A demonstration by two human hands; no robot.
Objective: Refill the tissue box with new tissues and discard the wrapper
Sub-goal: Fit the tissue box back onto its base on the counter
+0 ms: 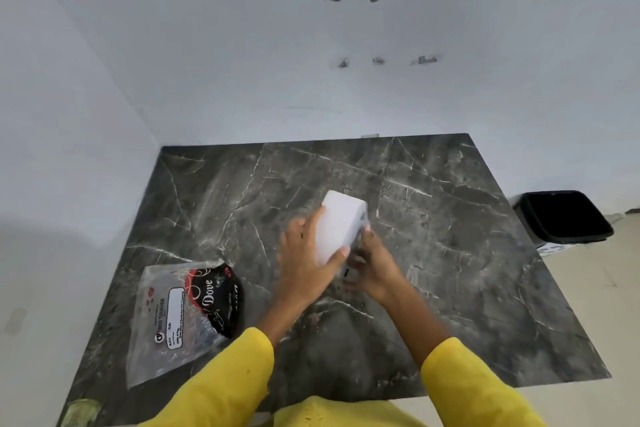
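Tissue stack point(341, 224), white and block-shaped, is held near the middle of the dark marble table point(450, 236), between both hands. The left hand point(304, 260) is laid along its left side, fingers stretched up the side and thumb pressed across the near end. The right hand point(372, 262) is set against the right side, low down, fingers curled around something dark at the stack's base; motion blur is present there, so whether that is the tissue box cannot be told, nor how tightly the fingers are closed on it. The stack is seen tilted, its far end pointing away from the person. The wrapper point(173, 315), clear plastic with black and red print, is lying flat on the table's near left part, well apart from the hands. A black bin point(564, 218) is seen on the floor just beyond the table's right edge. Yellow sleeves point(235, 378) are worn on both arms.
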